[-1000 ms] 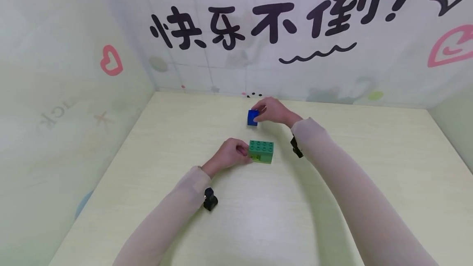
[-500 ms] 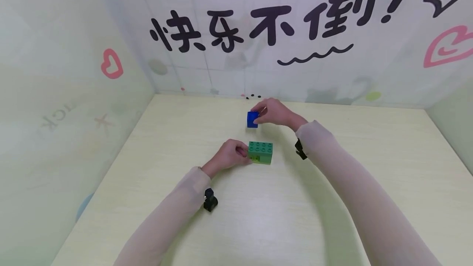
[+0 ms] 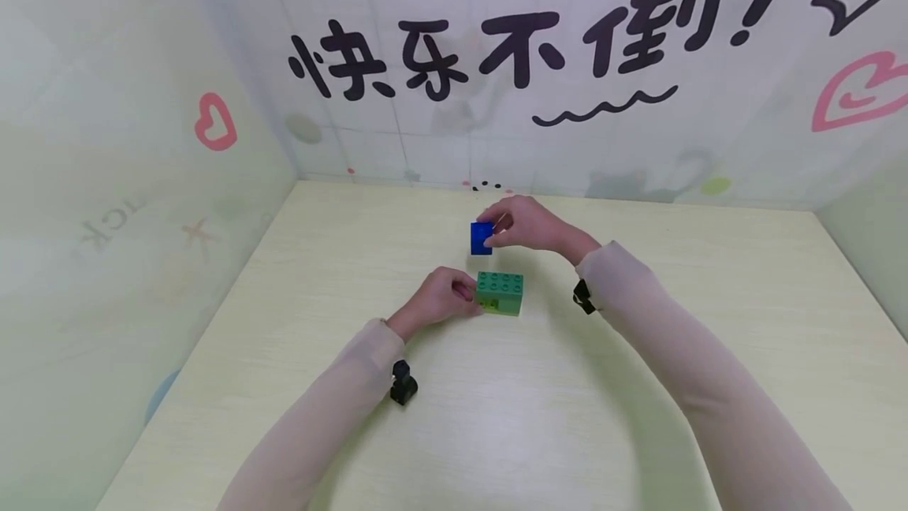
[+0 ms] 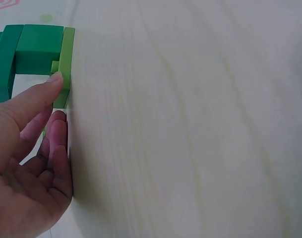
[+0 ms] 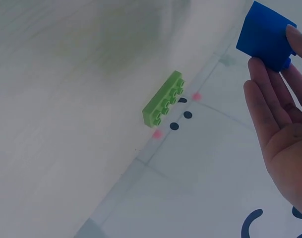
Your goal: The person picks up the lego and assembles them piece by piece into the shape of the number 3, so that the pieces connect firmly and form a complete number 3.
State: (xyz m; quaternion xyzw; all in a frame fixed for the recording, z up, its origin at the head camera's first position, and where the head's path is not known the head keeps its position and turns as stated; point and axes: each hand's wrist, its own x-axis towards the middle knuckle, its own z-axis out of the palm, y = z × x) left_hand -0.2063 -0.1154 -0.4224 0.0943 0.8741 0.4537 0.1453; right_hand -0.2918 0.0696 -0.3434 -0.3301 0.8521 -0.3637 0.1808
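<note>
My left hand (image 3: 443, 294) pinches the lower left end of a green toy brick stack (image 3: 500, 292) that stands on the table. In the left wrist view, the thumb lies on the light green bottom brick (image 4: 66, 62) and the fingers curl at its end. Darker green bricks (image 4: 40, 43) sit above it, with a gap under the upper part. Just behind the stack, my right hand (image 3: 528, 223) holds a blue brick (image 3: 481, 238) between thumb and fingertips, raised off the table. The right wrist view shows studs on the blue brick (image 5: 266, 35) on the side towards the palm.
A light green studded brick (image 5: 163, 101) lies on the table near the back wall; I cannot make it out in the head view. The pale table (image 3: 340, 259) is bounded by printed walls at the back (image 3: 610, 156) and the sides. Black wrist cameras hang under both sleeves.
My right hand has brought the blue brick nearer to me and slightly left, closer to the green stack. The left hand and the stack have stayed in place.
</note>
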